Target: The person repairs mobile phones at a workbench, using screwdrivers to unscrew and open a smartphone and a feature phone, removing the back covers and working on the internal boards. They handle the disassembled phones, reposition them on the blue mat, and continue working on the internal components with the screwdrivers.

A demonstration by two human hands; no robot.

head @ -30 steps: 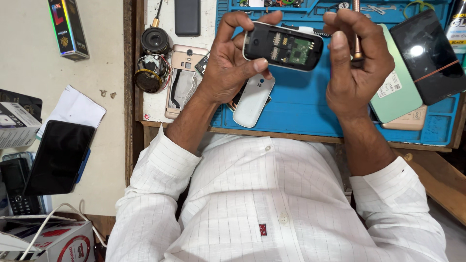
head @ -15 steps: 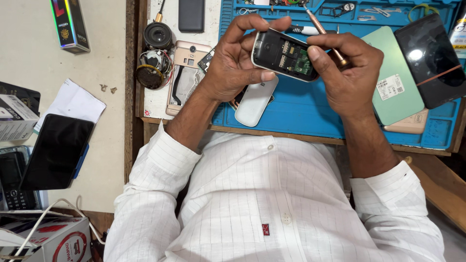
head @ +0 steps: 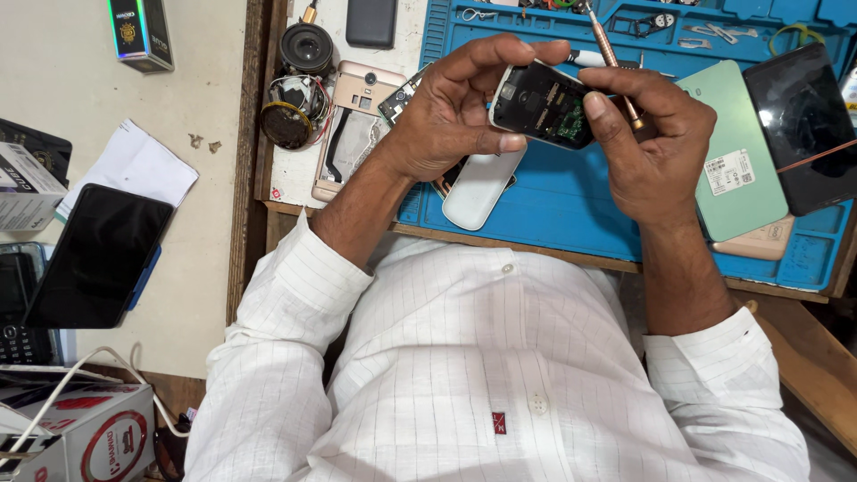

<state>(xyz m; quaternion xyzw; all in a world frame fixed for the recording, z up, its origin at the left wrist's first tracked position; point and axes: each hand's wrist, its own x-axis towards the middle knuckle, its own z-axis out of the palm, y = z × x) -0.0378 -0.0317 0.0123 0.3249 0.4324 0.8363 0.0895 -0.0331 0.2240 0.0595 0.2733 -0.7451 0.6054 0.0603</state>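
Screwdriver [head: 610,61] grip is hidden inside the right hand [head: 656,147]; its tip and the top of the blue repair mat [head: 571,201] are cut off at the frame edge. The mat lies on a wooden desk [head: 268,134] beside a pale surface. Left hand [head: 446,120] is clamped on the opened small phone [head: 542,105] above the mat, the right thumb pressing it while the fingers close around the screwdriver.

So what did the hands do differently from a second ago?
The right hand turned the screwdriver from upright to slanted, then drew its thumb onto the small opened phone. The left hand tilted the phone, with its fingers now curled over the top. Both hands still hold it above the blue mat. The white cover and green phone back have not moved.
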